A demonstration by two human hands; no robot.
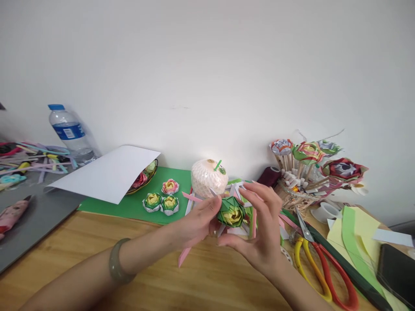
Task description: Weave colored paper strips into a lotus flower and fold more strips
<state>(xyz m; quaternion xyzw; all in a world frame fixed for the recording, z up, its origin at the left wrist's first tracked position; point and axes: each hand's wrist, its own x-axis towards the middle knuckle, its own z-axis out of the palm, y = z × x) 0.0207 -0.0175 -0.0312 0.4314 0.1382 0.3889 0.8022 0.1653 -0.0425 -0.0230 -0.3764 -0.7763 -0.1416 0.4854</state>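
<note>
A green and yellow folded paper flower is held up in front of me, tilted so its yellow centre shows. My left hand grips its left side between thumb and fingers. My right hand curves round the other side, thumb below and fingertips at the top edge, where whitish paper points stick out. Behind and beneath the hands lie loose pink, white and green paper strips. Three finished paper flowers sit on a green sheet to the left.
A white netted round object with a green straw stands behind. White paper partly covers a basket. Right are scissors, a container of paper flowers, paper sheets and a phone. A bottle stands left.
</note>
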